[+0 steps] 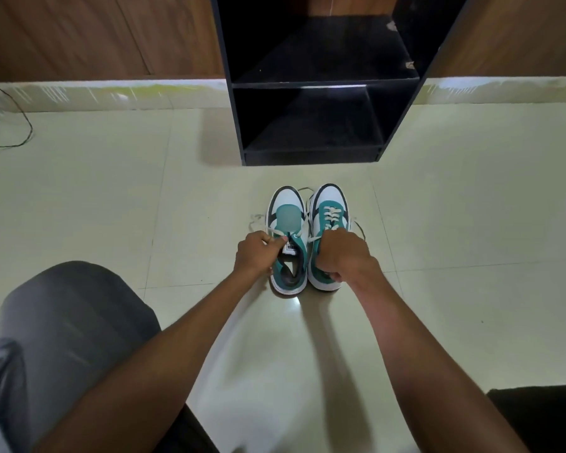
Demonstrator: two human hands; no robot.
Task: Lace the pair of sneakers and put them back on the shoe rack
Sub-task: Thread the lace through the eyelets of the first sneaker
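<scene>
Two white, teal and black sneakers stand side by side on the floor, toes pointing toward the rack. The left sneaker (286, 217) has its tongue bare, with one white lace (276, 233) crossing near the top. My left hand (255, 255) pinches that lace at the sneaker's left side. The right sneaker (330, 207) shows several laced rows over its front. My right hand (342, 255) lies over the right sneaker's opening, fingers curled on a lace end between the two shoes. Loose lace ends trail on the tiles at both sides.
A black shoe rack (311, 155) with two open shelves stands just beyond the sneakers against a wood-panelled wall. A thin dark cable (27, 125) lies on the tiles at far left. My grey-clad knee (69, 315) is at lower left; a dark object (543, 416) sits at lower right.
</scene>
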